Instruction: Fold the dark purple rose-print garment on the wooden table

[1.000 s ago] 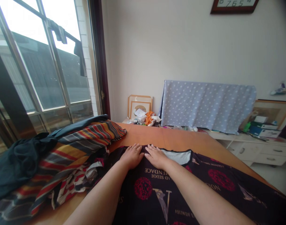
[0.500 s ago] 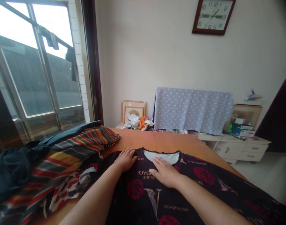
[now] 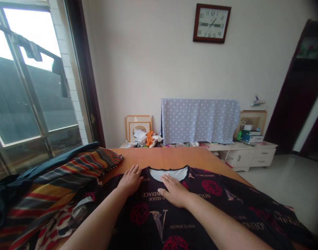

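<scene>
A black T-shirt [image 3: 159, 217] with red round prints and pale lettering lies flat, its collar [image 3: 169, 173] facing away from me and its white inner back showing. My left hand [image 3: 131, 180] rests palm down on the shoulder area, left of the collar, fingers apart. My right hand [image 3: 174, 191] presses flat on the chest just below the collar. Neither hand grips the fabric.
The shirt lies on an orange wooden surface [image 3: 161, 158]. A heap of striped clothes [image 3: 70, 177] lies against its left side, by a tall window [image 3: 36, 86]. Papers, picture frames [image 3: 138, 126] and a polka-dot cloth [image 3: 199, 121] stand beyond.
The hands have spread apart, the left sliding left of the collar and the right moving down the chest. The collar shows fully, and the whole view has swung to the right.
</scene>
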`<action>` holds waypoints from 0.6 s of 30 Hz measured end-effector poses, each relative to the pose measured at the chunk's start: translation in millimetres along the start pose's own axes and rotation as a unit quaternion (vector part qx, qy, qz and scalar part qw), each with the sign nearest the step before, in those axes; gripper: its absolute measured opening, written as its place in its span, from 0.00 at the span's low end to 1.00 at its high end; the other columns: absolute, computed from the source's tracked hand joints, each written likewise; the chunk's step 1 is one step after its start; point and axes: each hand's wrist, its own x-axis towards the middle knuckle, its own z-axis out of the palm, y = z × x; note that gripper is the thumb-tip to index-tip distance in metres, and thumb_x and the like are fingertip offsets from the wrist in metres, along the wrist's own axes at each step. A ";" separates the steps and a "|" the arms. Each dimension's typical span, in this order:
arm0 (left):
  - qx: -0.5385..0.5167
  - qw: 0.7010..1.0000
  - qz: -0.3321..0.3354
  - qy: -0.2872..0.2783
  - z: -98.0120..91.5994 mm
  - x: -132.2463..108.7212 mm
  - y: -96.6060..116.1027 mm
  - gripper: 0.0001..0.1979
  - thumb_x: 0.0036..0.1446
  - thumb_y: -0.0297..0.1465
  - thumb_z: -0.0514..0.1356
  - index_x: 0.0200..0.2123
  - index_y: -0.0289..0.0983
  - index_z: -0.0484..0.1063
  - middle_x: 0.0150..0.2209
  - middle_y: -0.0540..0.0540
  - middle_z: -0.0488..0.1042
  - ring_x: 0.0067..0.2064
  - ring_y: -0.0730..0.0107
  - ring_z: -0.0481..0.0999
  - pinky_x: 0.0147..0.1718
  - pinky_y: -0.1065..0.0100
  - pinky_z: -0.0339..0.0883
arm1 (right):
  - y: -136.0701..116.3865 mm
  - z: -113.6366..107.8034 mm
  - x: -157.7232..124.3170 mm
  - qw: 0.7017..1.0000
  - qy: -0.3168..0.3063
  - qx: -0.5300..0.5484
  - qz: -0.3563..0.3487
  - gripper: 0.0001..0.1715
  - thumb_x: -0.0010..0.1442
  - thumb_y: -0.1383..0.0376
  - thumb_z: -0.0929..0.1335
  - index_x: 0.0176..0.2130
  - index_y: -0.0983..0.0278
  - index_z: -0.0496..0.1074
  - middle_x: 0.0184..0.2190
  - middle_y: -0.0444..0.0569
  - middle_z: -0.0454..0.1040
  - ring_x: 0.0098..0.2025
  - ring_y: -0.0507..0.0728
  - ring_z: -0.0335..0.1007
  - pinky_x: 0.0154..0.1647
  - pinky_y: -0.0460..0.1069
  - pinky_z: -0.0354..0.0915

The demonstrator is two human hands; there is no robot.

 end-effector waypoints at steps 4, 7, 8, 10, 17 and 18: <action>-0.021 0.999 0.018 0.032 -5.9 3.6 28.6 0.26 0.66 0.40 0.48 0.65 0.39 0.62 0.70 0.41 0.56 0.71 0.57 0.50 0.67 0.55 0.46 | 29.0 -19.0 -2.0 0.989 0.131 0.062 0.032 0.36 0.68 0.48 0.57 0.65 0.65 0.64 0.67 0.56 0.60 0.70 0.60 0.50 0.69 0.54 0.48; -0.051 0.996 0.055 0.037 -6.3 7.3 63.1 0.24 0.65 0.37 0.49 0.63 0.41 0.64 0.68 0.42 0.59 0.71 0.58 0.52 0.68 0.57 0.46 | 67.6 -39.6 -7.0 0.949 0.254 0.151 0.109 0.26 0.66 0.54 0.61 0.55 0.64 0.74 0.56 0.56 0.74 0.60 0.59 0.68 0.64 0.54 0.58; -0.060 0.995 0.074 0.031 -5.4 9.0 76.2 0.24 0.65 0.37 0.49 0.63 0.41 0.64 0.68 0.42 0.60 0.71 0.58 0.53 0.68 0.57 0.46 | 81.8 -47.2 -10.2 0.922 0.297 0.200 0.148 0.23 0.64 0.56 0.63 0.51 0.64 0.76 0.52 0.55 0.77 0.56 0.60 0.71 0.62 0.54 0.61; -0.078 0.991 0.111 0.023 -2.3 12.6 102.8 0.25 0.65 0.37 0.49 0.63 0.40 0.64 0.67 0.42 0.61 0.70 0.57 0.54 0.68 0.56 0.47 | 109.3 -61.5 -19.0 0.862 0.365 0.276 0.219 0.19 0.60 0.57 0.65 0.46 0.63 0.77 0.49 0.54 0.78 0.54 0.61 0.72 0.58 0.54 0.65; -0.124 0.976 0.178 -0.021 13.7 19.6 182.6 0.28 0.66 0.42 0.46 0.66 0.42 0.60 0.68 0.44 0.59 0.71 0.54 0.51 0.68 0.52 0.47 | 173.4 -78.3 -50.2 0.739 0.421 0.416 0.323 0.22 0.59 0.59 0.64 0.51 0.67 0.70 0.38 0.61 0.79 0.39 0.61 0.80 0.39 0.54 0.76; -0.125 0.974 0.184 -0.033 16.4 18.9 189.5 0.29 0.66 0.43 0.45 0.67 0.42 0.59 0.69 0.45 0.58 0.71 0.53 0.49 0.68 0.50 0.47 | 179.2 -76.7 -52.7 0.728 0.419 0.435 0.325 0.21 0.58 0.60 0.65 0.49 0.67 0.70 0.37 0.60 0.79 0.39 0.61 0.80 0.40 0.54 0.76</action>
